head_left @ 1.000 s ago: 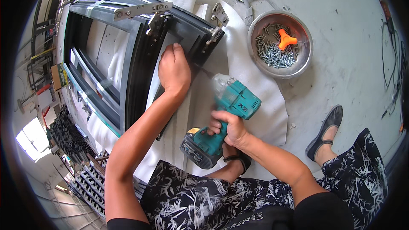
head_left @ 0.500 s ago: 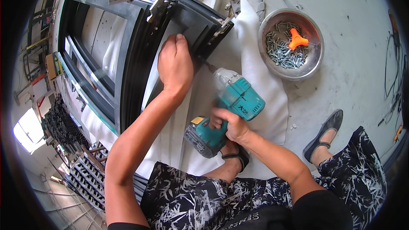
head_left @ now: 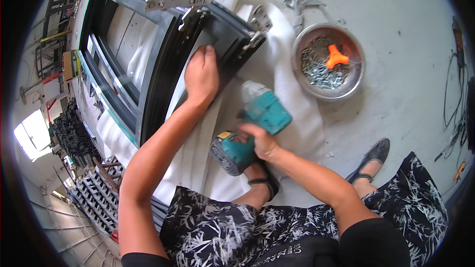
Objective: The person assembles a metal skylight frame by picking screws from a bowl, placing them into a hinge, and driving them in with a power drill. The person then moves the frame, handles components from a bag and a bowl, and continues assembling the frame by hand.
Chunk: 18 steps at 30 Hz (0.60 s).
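Observation:
A dark metal window or door frame [head_left: 157, 81] lies on white padding, with metal hinge arms [head_left: 178, 3] along its upper edge. My left hand [head_left: 202, 75] is closed on one of its dark bars near the right corner; the fingertips are partly hidden. In my right hand [head_left: 262, 141] is a teal cordless impact driver [head_left: 268, 111], its handle wrapped by my fingers. The nose points up and left toward that corner. Motion blurs the driver, and I cannot tell whether its bit touches the frame.
A steel bowl [head_left: 360, 69] of screws, with an orange three-lobed knob [head_left: 337, 57] in it, stands on the floor at the right. White foam sheeting [head_left: 302, 113] lies under the work. Cables [head_left: 450, 99] trail at the far right; metal profiles [head_left: 96, 195] are stacked at the lower left.
The view has turned slightly, shifting the bowl left and down and the frame right. The driver remains in my right hand, and its bit is no longer distinct. My left hand stays on the frame.

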Tool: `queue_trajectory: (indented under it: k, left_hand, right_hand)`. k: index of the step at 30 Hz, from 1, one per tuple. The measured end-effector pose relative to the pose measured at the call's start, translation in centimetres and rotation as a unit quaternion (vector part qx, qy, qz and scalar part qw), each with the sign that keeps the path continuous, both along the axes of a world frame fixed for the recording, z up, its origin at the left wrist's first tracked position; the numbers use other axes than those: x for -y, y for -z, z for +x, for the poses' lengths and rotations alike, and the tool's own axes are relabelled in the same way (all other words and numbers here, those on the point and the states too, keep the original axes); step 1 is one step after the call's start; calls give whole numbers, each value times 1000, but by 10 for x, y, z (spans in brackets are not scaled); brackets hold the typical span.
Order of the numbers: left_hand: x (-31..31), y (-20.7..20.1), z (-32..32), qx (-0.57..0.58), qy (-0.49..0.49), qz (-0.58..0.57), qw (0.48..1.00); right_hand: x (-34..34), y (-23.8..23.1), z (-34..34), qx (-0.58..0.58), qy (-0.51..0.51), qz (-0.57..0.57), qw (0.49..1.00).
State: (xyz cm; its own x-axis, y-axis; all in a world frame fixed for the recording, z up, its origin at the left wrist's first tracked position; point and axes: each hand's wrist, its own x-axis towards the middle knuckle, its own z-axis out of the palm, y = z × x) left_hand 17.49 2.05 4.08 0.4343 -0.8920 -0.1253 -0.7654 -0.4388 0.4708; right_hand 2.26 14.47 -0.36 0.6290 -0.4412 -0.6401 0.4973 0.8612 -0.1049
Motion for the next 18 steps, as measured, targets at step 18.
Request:
queue_trajectory:
  k: [18]
  left_hand:
    - [-7,-66,-54,81,392,74,913]
  right_hand:
    - [110,-161,-183,-35,-235,-321,917]
